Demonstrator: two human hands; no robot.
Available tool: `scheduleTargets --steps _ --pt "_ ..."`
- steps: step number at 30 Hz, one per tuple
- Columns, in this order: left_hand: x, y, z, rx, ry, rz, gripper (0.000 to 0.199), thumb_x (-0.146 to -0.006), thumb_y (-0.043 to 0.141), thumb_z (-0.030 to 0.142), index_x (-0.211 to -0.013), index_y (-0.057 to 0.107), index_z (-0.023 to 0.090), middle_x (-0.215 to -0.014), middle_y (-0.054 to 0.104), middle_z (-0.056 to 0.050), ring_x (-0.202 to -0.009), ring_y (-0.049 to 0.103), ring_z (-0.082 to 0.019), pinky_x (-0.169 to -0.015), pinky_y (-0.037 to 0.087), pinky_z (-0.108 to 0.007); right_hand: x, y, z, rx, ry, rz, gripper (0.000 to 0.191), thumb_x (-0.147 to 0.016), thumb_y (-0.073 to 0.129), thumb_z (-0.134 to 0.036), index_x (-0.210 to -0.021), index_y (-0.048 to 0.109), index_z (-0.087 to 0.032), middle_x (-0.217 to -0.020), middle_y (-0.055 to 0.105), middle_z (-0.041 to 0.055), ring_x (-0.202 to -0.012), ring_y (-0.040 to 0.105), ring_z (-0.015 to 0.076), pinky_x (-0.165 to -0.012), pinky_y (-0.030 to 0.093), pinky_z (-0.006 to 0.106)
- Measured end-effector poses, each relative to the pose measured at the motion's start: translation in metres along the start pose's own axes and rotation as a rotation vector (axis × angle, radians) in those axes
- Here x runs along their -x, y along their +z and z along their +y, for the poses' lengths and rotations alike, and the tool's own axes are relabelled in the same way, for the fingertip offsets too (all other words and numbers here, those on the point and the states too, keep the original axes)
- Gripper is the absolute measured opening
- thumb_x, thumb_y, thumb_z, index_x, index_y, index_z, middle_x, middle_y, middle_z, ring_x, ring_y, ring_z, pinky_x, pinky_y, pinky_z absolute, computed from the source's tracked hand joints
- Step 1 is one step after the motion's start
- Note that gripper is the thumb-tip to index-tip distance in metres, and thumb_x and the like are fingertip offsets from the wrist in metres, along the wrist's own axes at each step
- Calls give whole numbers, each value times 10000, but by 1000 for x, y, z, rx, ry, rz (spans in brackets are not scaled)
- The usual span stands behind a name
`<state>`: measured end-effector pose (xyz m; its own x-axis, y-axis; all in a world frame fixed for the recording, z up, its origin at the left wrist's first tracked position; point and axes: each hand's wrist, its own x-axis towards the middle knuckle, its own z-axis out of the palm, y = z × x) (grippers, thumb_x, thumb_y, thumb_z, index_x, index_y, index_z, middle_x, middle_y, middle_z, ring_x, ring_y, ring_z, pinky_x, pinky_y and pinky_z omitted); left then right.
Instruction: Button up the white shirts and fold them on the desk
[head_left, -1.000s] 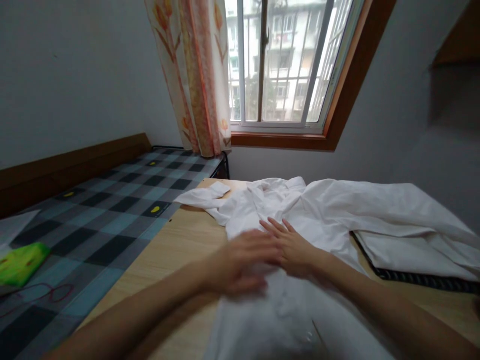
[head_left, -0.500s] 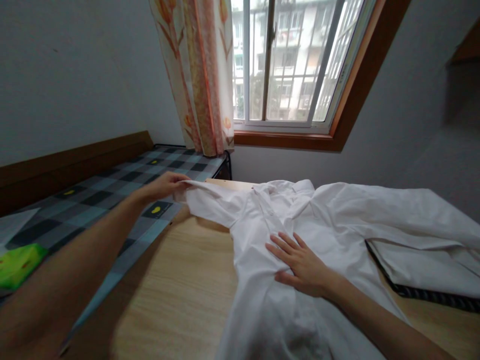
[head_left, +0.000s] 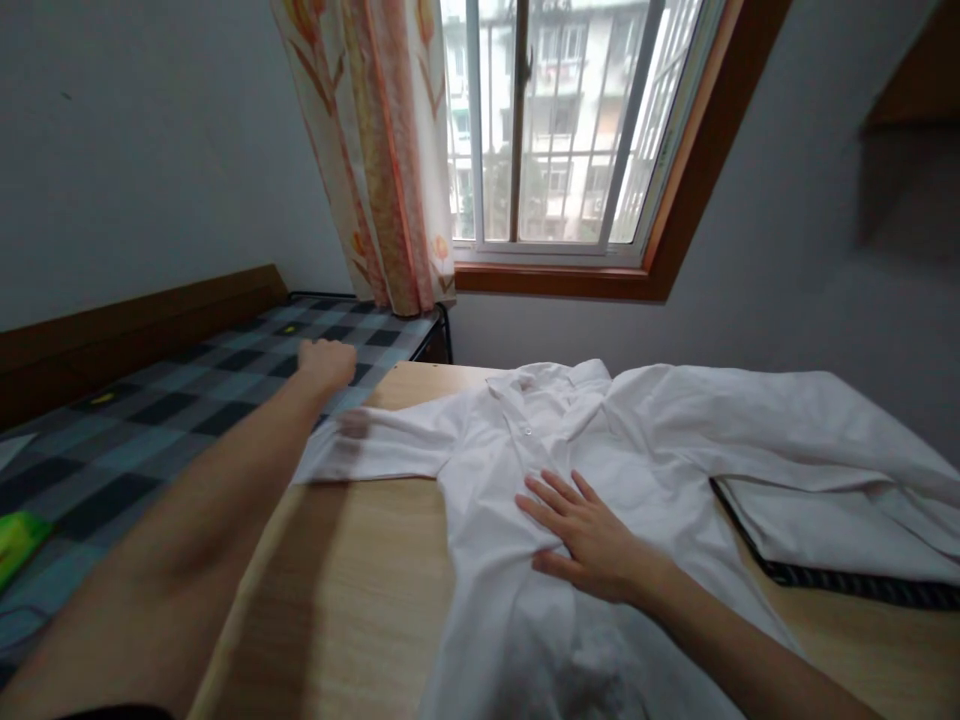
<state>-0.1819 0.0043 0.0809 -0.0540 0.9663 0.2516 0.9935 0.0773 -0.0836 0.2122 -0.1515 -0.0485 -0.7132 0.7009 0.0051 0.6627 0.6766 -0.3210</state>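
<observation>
A white shirt with collar and buttons lies spread on the light wooden table. My right hand rests flat on its front, fingers spread. My left hand is raised in a loose fist beyond the left sleeve, and no cloth shows in it. That sleeve stretches left across the table top to the table's edge, where my forearm hides part of its end. The other sleeve extends to the right, over a folded white cloth with a dark striped edge.
Left of the table is a bed with a checked sheet, with a bright green item on it. A floral curtain hangs beside the barred window at the back. A brown wooden piece juts out at upper right.
My left hand has let go of the sleeve end and risen off it. The sleeve now lies straighter and flatter across the table. My right hand stays on the shirt; the view has shifted slightly.
</observation>
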Motion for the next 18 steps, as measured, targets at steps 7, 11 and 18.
scheduleTargets --steps 7,11,18 --pt "39 64 157 178 39 -28 743 -912 267 656 -1382 436 106 -1369 513 -200 -1245 472 -338 -1014 353 -462 -9 -31 31 -86 92 157 640 -939 311 -607 -1441 411 -222 -1489 419 105 -1378 358 266 -1128 246 492" --pt "82 88 217 286 130 -102 894 -828 301 772 -1508 240 196 -1504 343 -207 -1369 319 -394 -1083 229 -530 -7 -78 111 316 499 478 675 -920 380 -572 -1473 346 -188 -1551 289 138 -1427 224 320 -1117 206 551" --pt "70 105 214 202 363 -196 820 -795 302 805 -1477 319 350 -1584 197 -125 -1426 161 -430 -1086 65 -639 43 -58 195 528 778 116 649 -929 289 -584 -1476 347 -239 -1554 295 105 -1413 218 373 -1064 117 691"
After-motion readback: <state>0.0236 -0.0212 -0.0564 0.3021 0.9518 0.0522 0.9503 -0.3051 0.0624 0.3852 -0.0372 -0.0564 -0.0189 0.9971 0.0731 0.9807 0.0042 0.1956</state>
